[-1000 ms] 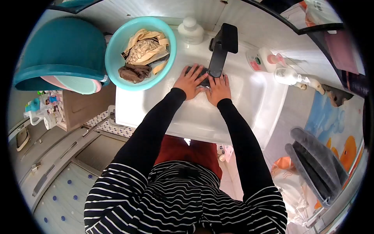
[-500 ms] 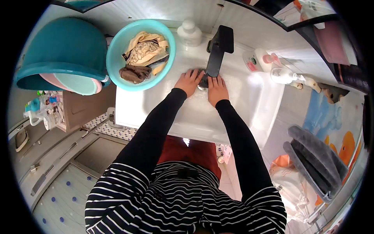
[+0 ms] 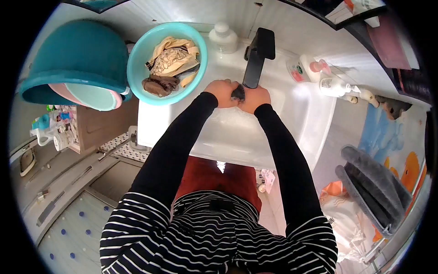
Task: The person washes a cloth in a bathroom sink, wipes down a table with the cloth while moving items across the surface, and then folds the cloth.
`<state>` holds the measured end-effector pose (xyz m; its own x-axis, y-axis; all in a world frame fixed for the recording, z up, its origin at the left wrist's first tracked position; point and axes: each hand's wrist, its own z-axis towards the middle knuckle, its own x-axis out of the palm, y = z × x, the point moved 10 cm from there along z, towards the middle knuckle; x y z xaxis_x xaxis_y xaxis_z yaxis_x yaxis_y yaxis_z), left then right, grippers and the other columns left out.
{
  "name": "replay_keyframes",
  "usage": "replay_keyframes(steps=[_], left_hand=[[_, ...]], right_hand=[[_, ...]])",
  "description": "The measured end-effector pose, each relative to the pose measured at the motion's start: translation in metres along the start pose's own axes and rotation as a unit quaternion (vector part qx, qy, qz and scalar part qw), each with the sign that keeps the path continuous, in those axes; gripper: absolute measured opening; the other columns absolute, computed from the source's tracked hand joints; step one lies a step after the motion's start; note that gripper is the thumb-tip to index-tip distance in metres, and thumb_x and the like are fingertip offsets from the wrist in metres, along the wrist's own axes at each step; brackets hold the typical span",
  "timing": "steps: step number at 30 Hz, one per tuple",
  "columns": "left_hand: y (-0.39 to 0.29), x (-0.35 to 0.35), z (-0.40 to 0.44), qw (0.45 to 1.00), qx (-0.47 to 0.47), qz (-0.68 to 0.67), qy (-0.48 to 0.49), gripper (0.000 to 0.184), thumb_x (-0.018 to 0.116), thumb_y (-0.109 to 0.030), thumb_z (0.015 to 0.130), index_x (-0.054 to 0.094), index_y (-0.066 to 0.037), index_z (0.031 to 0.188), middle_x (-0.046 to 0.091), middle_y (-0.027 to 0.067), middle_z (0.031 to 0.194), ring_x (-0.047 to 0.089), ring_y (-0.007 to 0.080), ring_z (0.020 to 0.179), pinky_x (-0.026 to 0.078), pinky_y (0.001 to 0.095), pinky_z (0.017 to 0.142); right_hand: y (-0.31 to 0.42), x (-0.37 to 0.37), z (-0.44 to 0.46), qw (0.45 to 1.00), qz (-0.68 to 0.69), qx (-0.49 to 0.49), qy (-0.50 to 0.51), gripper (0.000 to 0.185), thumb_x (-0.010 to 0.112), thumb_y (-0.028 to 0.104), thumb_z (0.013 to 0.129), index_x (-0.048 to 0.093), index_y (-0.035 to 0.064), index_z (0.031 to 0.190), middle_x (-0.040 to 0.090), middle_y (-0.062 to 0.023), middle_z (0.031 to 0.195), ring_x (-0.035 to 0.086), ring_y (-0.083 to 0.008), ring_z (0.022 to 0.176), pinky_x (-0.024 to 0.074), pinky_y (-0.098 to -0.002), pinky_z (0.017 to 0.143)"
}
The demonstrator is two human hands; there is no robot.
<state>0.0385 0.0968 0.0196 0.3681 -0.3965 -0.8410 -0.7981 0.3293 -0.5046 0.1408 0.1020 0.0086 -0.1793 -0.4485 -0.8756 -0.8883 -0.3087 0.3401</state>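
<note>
Beneath the black faucet [image 3: 253, 68], both my hands are over the white sink [image 3: 287, 118]. My left hand [image 3: 222, 92] is curled, its fingertips turned inward and hidden. Close beside it, my right hand [image 3: 255, 98] is also closed, just under the spout. A small crumpled dark cloth [image 3: 238, 93] shows between the two hands, gripped from both sides; what kind of cloth it is I cannot tell. Whitish, foamy-looking water lies in the sink just below the hands.
A turquoise basin [image 3: 132, 68] with cream and brown clothes [image 3: 173, 61] sits on the sink's left edge. A white bottle [image 3: 222, 39] stands behind, and a pump bottle [image 3: 332, 86] is on the right. A large teal tub [image 3: 75, 55] is far left; a grey plush item [image 3: 374, 187] hangs right.
My hands have gone from lying flat with fingers stretched forward to curled inward around the dark cloth. The cloth now shows bunched up between them.
</note>
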Motion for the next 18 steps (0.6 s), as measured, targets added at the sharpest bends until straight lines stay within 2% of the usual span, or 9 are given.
replay_keyframes(steps=[2,4,7,10,14,17,18], left_hand=[[0.002,0.004,0.0,0.999,-0.01,0.028,0.023,0.027,0.062,-0.028,0.088,0.066,-0.008,0.106,0.068,0.0196,0.093,0.068,0.0409,0.088,0.055,0.052,0.08],[0.005,0.011,0.006,0.996,-0.046,0.067,0.045,0.026,0.062,-0.029,0.089,0.066,-0.008,0.105,0.069,0.0197,0.094,0.069,0.041,0.088,0.055,0.0523,0.079],[0.008,0.016,0.012,0.992,-0.081,0.065,0.076,0.025,0.061,-0.023,0.091,0.064,-0.008,0.111,0.072,0.019,0.101,0.071,0.0384,0.094,0.056,0.0498,0.081],[0.009,0.018,0.017,0.992,-0.095,0.043,0.069,0.026,0.062,-0.025,0.089,0.067,-0.008,0.108,0.073,0.0198,0.094,0.071,0.0396,0.091,0.056,0.0516,0.081],[0.006,0.028,0.025,0.991,-0.067,0.067,0.092,0.027,0.064,-0.022,0.088,0.068,-0.008,0.11,0.074,0.0182,0.094,0.071,0.039,0.093,0.056,0.0511,0.083],[0.003,0.018,0.028,0.995,-0.067,0.037,0.06,0.027,0.067,-0.022,0.086,0.07,-0.007,0.108,0.072,0.0183,0.102,0.069,0.0383,0.099,0.055,0.0497,0.086],[0.004,0.013,0.026,0.997,-0.059,0.024,0.035,0.028,0.069,-0.022,0.086,0.07,-0.007,0.109,0.07,0.0184,0.105,0.068,0.0377,0.101,0.055,0.0492,0.088]], right_hand=[[0.001,0.002,0.002,1.0,-0.01,-0.018,0.004,0.029,0.07,0.033,0.083,0.072,0.0093,0.099,0.074,-0.0145,0.103,0.07,-0.0348,0.097,0.0564,-0.0476,0.083],[-0.008,0.011,0.009,1.0,-0.005,0.008,-0.008,0.025,0.068,0.029,0.084,0.072,0.0085,0.097,0.074,-0.0145,0.101,0.071,-0.035,0.096,0.0564,-0.0479,0.083],[-0.017,0.015,0.016,0.999,-0.03,0.024,-0.009,0.021,0.066,0.025,0.084,0.072,0.0083,0.096,0.075,-0.0149,0.099,0.071,-0.0354,0.095,0.0564,-0.048,0.082],[-0.021,0.014,0.016,0.999,-0.035,0.038,0.004,0.019,0.065,0.023,0.084,0.073,0.0088,0.095,0.075,-0.0153,0.098,0.071,-0.0353,0.095,0.0564,-0.0478,0.082],[-0.022,0.001,0.012,0.999,-0.025,0.048,0.005,0.019,0.065,0.022,0.084,0.074,0.0077,0.092,0.075,-0.0152,0.097,0.071,-0.0357,0.095,0.0563,-0.0476,0.082],[-0.039,0.015,0.018,0.997,-0.042,0.057,0.04,0.023,0.065,0.021,0.084,0.071,0.0056,0.1,0.073,-0.0157,0.103,0.069,-0.0365,0.1,0.056,-0.0472,0.085],[-0.039,0.012,0.018,0.999,-0.033,0.038,0.011,0.025,0.066,0.019,0.083,0.069,0.005,0.104,0.072,-0.0154,0.105,0.069,-0.0365,0.102,0.0558,-0.0469,0.086]])
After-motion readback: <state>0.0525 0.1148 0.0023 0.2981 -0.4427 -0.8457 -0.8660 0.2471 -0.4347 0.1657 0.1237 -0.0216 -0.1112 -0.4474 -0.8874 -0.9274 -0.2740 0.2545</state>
